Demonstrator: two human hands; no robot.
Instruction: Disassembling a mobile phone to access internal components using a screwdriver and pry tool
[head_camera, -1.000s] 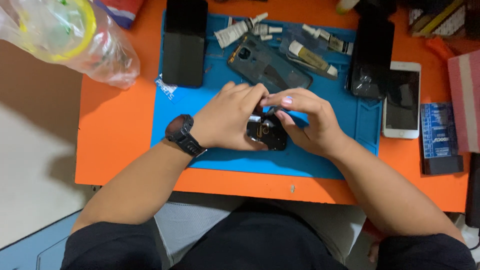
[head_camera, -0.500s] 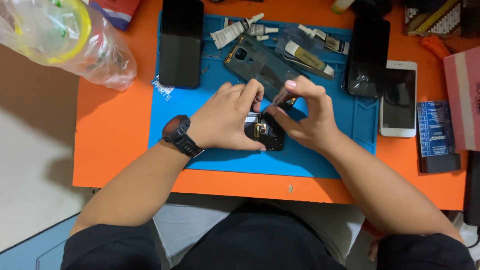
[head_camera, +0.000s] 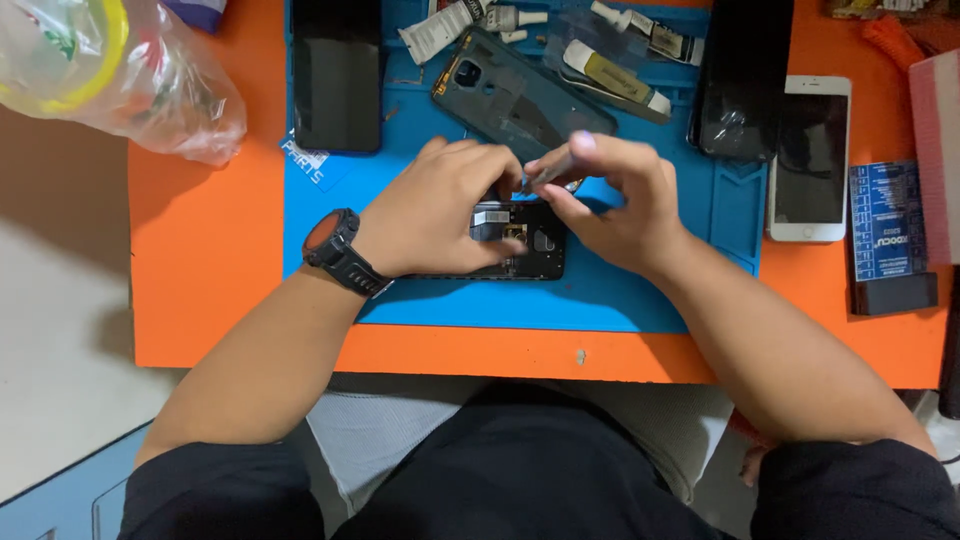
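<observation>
where blue label (head_camera: 886, 222) lies, white phone (head_camera: 810, 158) beside.

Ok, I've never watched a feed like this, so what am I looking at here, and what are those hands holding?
There is one view, from a camera worn on a person's head, looking down at their own two bare hands over an orange table with a blue work mat on it. The left hand, with a dark wristwatch, rests on an opened phone lying on the mat. The right hand pinches a thin tool just above that phone; its tip is blurred. Around them lie a dark phone, a grey phone back cover, small tubes, another dark phone, a white phone and a plastic bag.
</observation>
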